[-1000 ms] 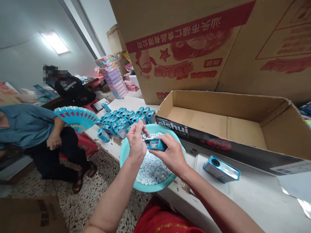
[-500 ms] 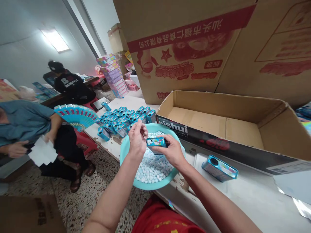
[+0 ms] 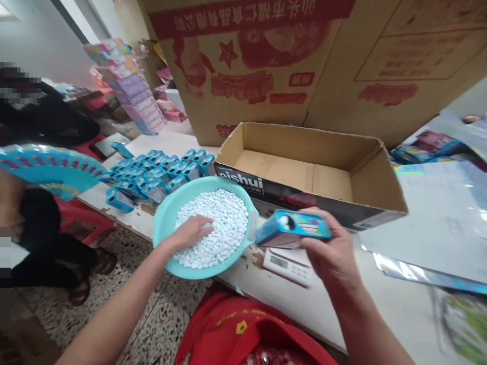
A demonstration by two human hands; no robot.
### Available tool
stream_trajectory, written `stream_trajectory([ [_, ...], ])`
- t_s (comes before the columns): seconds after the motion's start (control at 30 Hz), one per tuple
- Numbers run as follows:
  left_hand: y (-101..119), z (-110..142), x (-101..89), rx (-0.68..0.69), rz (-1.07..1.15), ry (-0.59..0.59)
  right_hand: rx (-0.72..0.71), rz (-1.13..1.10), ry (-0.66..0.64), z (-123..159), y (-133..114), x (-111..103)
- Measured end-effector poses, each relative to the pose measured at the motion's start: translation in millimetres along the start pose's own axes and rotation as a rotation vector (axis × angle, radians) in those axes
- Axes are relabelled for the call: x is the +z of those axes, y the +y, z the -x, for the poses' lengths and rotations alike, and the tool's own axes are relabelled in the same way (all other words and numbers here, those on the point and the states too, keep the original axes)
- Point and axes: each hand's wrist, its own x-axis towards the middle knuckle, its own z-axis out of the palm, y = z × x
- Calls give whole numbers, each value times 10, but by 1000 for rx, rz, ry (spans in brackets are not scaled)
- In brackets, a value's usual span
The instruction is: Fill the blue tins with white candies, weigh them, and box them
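A light-teal plastic basin (image 3: 163, 223) of small pale candy balls (image 3: 222, 215) stands at the table's near edge. My left hand (image 3: 193, 230) reaches into it, fingers spread and touching the candies, some fingertips partly sunk among them. To the right, my right hand (image 3: 335, 243) grips a blue candy box (image 3: 292, 228) around its far end. The box's round hole faces up and shows something white with a dark part. Just below the box lies a white digital scale (image 3: 287, 267), partly covered by the box and hand.
Several similar blue boxes (image 3: 152, 175) stand left of the basin. An open cardboard tray (image 3: 304, 172) lies behind, before a large carton (image 3: 258, 66). Silvery sheets (image 3: 441, 218) lie at right. A seated person holds a blue fan-shaped array of packs (image 3: 49, 170) at left.
My right hand has carried its box from above the basin rightward over the scale. My left hand has lowered into the candies. The box earlier on the scale is no longer seen separately.
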Motion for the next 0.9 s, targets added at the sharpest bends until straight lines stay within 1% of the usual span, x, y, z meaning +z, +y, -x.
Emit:
stream_trajectory([
  [0.03,-4,12,37,-7,-12,-33,-43,48,117,52,-50,-190],
  [0.1,38,9,76,-27,3,-63,-112,136,344,145,-76,-545],
  [0.2,159,-43,81,-47,46,-35,-191,187,617,252,59,-971],
  [0.3,248,-97,62,-81,96,6,-232,237,801,327,286,-1247],
  [0.37,263,-121,46,-117,189,17,-233,317,866,371,432,-1365],
  [0.43,253,-134,26,-153,330,48,-199,397,880,418,563,-1453],
  [0.5,239,-135,-7,-191,454,105,-132,457,847,476,668,-1523],
  [0.57,244,-117,-58,-210,492,166,-109,572,816,542,722,-1569],
  [0.6,259,-102,-91,-214,487,190,-153,673,810,573,723,-1576],
  [0.67,310,-66,-168,-210,495,236,-347,923,795,619,674,-1544],
  [0.73,379,-38,-244,-199,603,317,-564,1107,750,624,592,-1443],
  [0.77,413,-33,-276,-199,710,365,-634,1136,713,606,557,-1370],
  [0.8,443,-35,-302,-205,848,411,-666,1132,665,574,535,-1287],
  [0.83,466,-45,-322,-224,1005,452,-668,1101,608,528,531,-1199],
  [0.9,494,-77,-344,-337,1312,491,-598,977,481,406,579,-1028],
])
